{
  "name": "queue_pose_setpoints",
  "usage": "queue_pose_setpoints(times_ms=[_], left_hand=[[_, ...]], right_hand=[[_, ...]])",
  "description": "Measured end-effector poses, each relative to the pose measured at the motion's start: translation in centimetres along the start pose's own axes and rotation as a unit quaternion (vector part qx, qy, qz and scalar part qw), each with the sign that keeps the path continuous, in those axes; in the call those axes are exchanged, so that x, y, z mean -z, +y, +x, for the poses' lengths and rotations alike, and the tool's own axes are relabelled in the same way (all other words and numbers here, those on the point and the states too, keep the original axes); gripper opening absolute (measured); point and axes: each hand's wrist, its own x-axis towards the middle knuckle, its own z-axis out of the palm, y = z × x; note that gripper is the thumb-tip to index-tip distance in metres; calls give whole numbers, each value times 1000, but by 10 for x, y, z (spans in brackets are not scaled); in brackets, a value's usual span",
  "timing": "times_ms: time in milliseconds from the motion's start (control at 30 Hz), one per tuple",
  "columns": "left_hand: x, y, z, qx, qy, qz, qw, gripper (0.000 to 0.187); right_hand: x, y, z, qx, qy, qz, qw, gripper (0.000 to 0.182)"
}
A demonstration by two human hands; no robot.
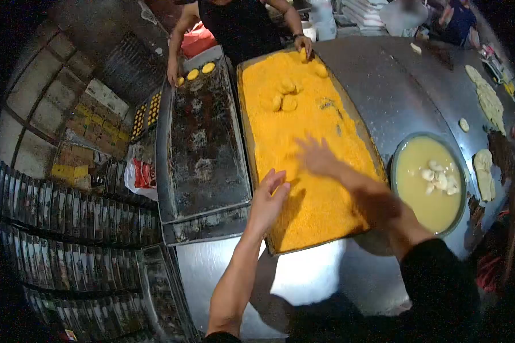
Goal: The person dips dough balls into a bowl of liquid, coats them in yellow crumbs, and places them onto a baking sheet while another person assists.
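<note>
A long tray [286, 231] of orange-yellow crumbs lies in front of me. Over its middle, my right hand [320, 159] is slightly blurred, with spread fingers and nothing in it. My left hand [268, 200] hovers at the tray's left edge, thumb and fingers apart, holding nothing visible. Farther up the crumbs sit several coated dough pieces [289, 103]. To the right stands a round basin [403, 163] of pale yellow liquid, with several white dough pieces [439, 177] heaped in it.
Left of the crumbs is a dark baking tray [203, 166] with coated rounds [193, 74] at its far end. Across from me, a co-worker's hands [304, 44] reach both trays. Dough strips [485, 97] lie on the metal table [377, 74]. Racked trays [80, 257] stand at left.
</note>
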Motion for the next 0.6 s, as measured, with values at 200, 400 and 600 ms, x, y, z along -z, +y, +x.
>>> queue_pose_setpoints(times_ms=[200, 400, 600], left_hand=[[1, -8, -67, -18, 30, 17, 999, 43], [-8, 38, -50, -107, -22, -76, 991, 42], [-12, 2, -55, -215, 49, 228, 948, 41]], right_hand=[[48, -23, -1, -154, -137, 41, 978, 57], [75, -54, -34, -16, 222, 220, 950, 31], [122, -58, -153, -43, 210, 30, 976, 28]])
